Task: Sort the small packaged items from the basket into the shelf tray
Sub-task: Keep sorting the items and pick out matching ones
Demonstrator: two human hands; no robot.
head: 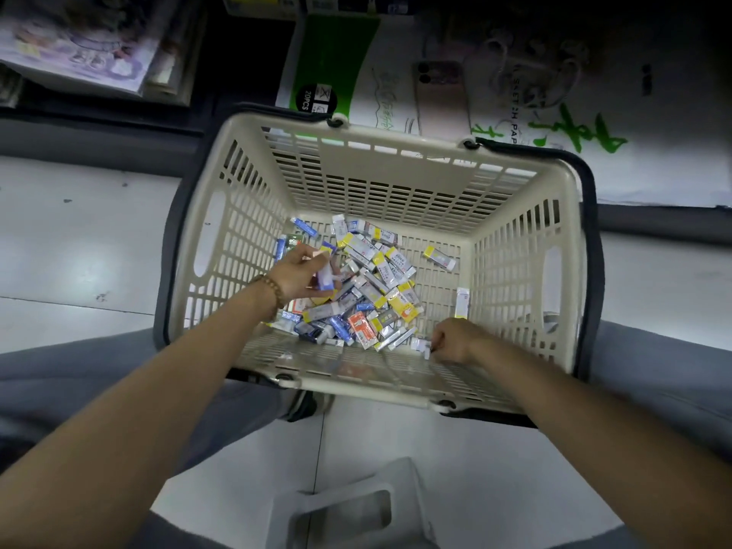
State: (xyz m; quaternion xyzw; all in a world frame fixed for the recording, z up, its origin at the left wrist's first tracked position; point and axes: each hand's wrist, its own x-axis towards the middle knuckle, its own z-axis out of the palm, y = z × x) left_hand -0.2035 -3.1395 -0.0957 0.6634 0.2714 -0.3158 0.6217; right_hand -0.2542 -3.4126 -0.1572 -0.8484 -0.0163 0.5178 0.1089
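A cream plastic basket (pixel 515 239) stands on the floor between my knees. A heap of small packaged items (pixel 368 287), white with yellow, blue or orange ends, covers its bottom. My left hand (pixel 301 275), with a bead bracelet at the wrist, is inside the basket and grips a white and blue pack (pixel 325 276) over the left of the heap. My right hand (pixel 455 340) is low at the near right of the basket and pinches a small white pack (pixel 422 345). One pack (pixel 461 303) leans against the right wall. No shelf tray can be made out.
A white stool (pixel 348 509) is under me at the bottom. Behind the basket lies a large white and green paper package (pixel 396 73) with a phone (pixel 439 93) on it. Stacked printed goods (pixel 79 45) fill a low shelf at the upper left. White floor tiles surround the basket.
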